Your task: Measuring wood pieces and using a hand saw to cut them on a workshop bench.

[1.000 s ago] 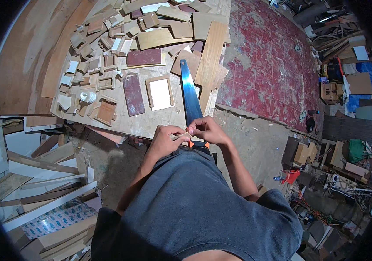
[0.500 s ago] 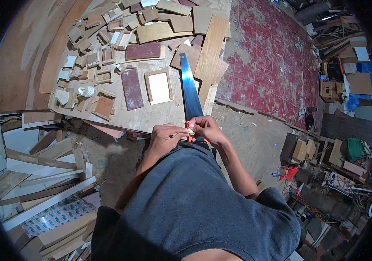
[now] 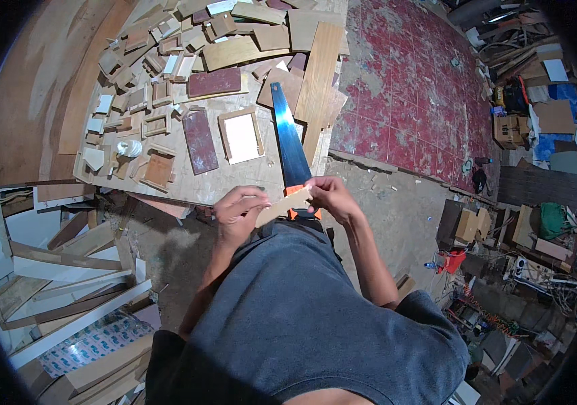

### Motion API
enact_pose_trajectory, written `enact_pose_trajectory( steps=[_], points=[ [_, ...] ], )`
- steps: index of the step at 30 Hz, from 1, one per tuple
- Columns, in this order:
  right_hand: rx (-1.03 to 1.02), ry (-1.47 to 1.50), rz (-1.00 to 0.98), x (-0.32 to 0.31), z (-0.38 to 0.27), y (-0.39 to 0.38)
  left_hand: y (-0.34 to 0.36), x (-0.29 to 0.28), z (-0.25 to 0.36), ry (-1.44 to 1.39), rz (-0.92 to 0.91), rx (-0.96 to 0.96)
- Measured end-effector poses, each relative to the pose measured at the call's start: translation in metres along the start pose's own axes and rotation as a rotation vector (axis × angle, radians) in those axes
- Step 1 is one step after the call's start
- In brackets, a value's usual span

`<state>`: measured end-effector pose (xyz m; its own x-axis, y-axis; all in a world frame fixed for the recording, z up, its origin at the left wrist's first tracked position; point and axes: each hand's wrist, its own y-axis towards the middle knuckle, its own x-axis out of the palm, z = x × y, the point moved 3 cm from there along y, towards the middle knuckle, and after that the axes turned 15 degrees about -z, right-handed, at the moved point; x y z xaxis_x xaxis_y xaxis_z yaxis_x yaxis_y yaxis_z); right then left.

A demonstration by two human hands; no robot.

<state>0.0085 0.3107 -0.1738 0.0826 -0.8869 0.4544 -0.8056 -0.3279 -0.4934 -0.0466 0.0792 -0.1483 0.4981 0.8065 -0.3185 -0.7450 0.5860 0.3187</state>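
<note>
Between my two hands stretches a flat, pale tan strip [image 3: 281, 206]; whether it is paper or thin wood I cannot make out. My left hand [image 3: 240, 212] pinches its left end. Fingers of my right hand [image 3: 332, 198] are closed on the other end, which looks ragged. Right behind the strip is a handsaw [image 3: 290, 150] with a shiny blade. Its orange and black handle [image 3: 304, 214] sits at the table's near edge, close to my body, partly covered by the strip.
The worktable [image 3: 248, 177] bears a small wooden frame with a white panel [image 3: 241, 137], dark red boards [image 3: 199, 140], a long plank [image 3: 320, 81] and many small wooden boxes. A spiral bulb [image 3: 129, 148] lies at its left. Offcuts [image 3: 65, 253] heap up at lower left.
My hands have moved apart, the left one shifting left and the right one slightly right. The tan strip, mostly hidden between my fingers before, now shows spread between them. The view has shifted slightly.
</note>
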Motion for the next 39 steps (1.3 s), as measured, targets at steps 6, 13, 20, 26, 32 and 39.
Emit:
enact_pose_trajectory(
  steps=[6, 13, 20, 26, 32, 39],
  points=[
    [-0.301, -0.236, 0.233, 0.056, -0.031, -0.01, 0.01, 0.001, 0.036, 0.185, 0.041, -0.091],
    [-0.638, -0.727, 0.201, 0.098, -0.055, -0.033, 0.014, -0.011, 0.046, 0.406, 0.14, 0.084],
    [-0.785, -0.979, 0.012, 0.109, -0.085, -0.046, 0.017, -0.021, 0.05, 0.361, 0.104, 0.191],
    [-0.797, -1.181, -0.006, 0.096, -0.081, -0.044, 0.019, -0.016, 0.049, 0.272, -0.058, 0.192],
    [-0.956, -1.246, -0.016, 0.087, -0.078, -0.047, 0.022, -0.011, 0.058, 0.3, -0.035, 0.192],
    [-0.84, -1.351, 0.057, 0.086, -0.084, -0.05, 0.023, -0.005, 0.048, 0.263, -0.123, 0.124]
  ],
)
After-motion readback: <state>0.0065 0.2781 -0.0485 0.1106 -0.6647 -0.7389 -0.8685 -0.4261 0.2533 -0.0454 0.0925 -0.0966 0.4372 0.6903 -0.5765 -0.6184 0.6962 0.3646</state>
